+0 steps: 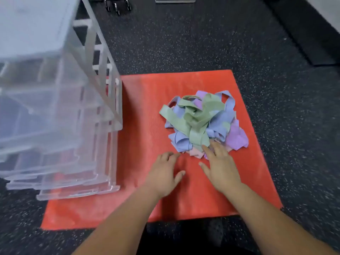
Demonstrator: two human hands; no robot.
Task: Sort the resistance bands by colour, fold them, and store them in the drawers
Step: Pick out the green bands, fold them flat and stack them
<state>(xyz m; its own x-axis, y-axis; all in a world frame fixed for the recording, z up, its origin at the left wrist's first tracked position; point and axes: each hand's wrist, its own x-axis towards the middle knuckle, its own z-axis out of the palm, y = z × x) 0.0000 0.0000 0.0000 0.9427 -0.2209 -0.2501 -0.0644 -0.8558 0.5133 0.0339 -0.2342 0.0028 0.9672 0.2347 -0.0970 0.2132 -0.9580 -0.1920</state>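
Tangled heap of pastel fabric resistance bands (198, 124), likely soft and light, is lying at the fingertips of your spread, empty left hand (163, 172) and right hand (220, 168); pinch a top green loop (196, 115).

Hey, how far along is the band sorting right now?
Nothing looks done: the pile on the red mat mixes green, blue, purple and pink. In hand: the right hand touches the pile's near edge, and the left hand is open over the mat. Left: sorting, folding, and filling the clear drawers.
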